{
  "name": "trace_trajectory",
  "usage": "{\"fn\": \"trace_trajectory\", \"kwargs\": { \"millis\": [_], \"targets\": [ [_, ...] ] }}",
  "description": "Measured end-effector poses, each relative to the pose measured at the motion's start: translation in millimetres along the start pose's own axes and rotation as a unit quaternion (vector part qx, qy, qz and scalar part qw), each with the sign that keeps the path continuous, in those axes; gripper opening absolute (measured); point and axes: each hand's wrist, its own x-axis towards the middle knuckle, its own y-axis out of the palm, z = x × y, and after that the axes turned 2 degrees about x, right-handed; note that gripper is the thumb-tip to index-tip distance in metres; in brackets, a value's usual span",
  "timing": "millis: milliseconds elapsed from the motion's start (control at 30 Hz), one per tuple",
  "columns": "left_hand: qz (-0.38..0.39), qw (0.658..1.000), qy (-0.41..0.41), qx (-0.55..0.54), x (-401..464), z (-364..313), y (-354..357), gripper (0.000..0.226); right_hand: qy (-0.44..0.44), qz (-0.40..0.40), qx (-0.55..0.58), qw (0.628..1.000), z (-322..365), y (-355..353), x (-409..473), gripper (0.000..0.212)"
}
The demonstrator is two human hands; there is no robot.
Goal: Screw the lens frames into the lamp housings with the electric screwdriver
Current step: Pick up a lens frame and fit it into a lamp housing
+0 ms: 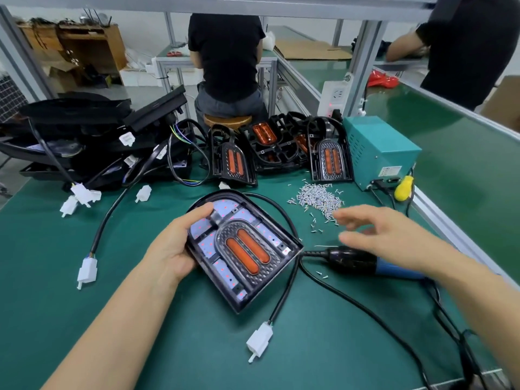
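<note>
while the left hand (171,246) grips the lamp housing (244,250) on the green surface (84,249), the right hand (385,235) hovers open and empty directly above the screwdriver (365,261), lying crosswise, tip toward the housing.

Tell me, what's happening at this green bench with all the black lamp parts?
A person is assembling lamps. Their left hand grips a black arch-shaped lamp housing with an orange-striped lens frame seated in it. The right hand hovers open above the blue-and-black electric screwdriver lying on the green mat, near a heap of small silver screws. More housings wait at the back beside a teal power box.
</note>
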Motion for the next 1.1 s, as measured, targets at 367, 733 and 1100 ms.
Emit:
{"fn": "trace_trajectory", "kwargs": {
  "millis": [367,733,1100],
  "targets": [
    [-0.089,0.995,0.041,-0.013,-16.8,7.0,-13.3,0.011,0.065,0.039,-0.320,0.945,-39.3,-1.7,-29.7,0.058],
    [-0.285,0.851,0.223,0.381,-22.8,34.7,-12.1,0.059,0.031,-0.140,-0.128,0.981,-42.0,-20.9,-23.6,0.049],
    [-0.157,0.633,0.509,0.562,-72.6,44.9,26.8,0.042,-0.038,-0.242,0.423,0.872,-24.6,-76.0,0.3,0.044]
  ]
}}
